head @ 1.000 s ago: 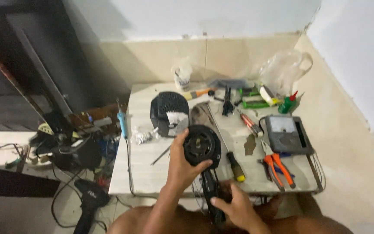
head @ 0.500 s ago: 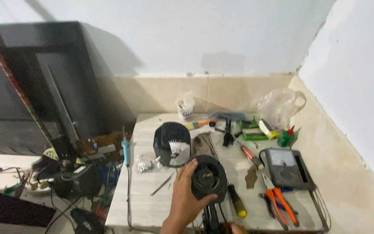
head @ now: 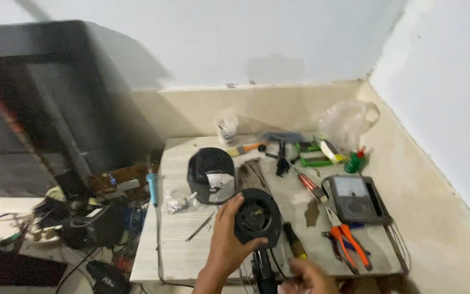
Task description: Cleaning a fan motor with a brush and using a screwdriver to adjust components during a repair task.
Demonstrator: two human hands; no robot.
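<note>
One round black plastic housing [head: 258,216] was gripped along its left rim by the left hand [head: 227,244], fingers curled over the top edge. It sat near the front edge of the pale wood-grain table [head: 176,245], its open circular face turned up toward the camera; a dark handle-like part [head: 264,275] ran down from it toward the person, so the long axis lay front to back. The right hand [head: 307,277] was seen blurred at the bottom edge; its grip could not be told. One black ribbed cover [head: 211,175] with a grey label was counted behind the housing. One grey meter [head: 354,199], one orange-handled pliers [head: 347,242], two screwdrivers [head: 310,186], and one blue soldering iron [head: 151,188] were counted.
</note>
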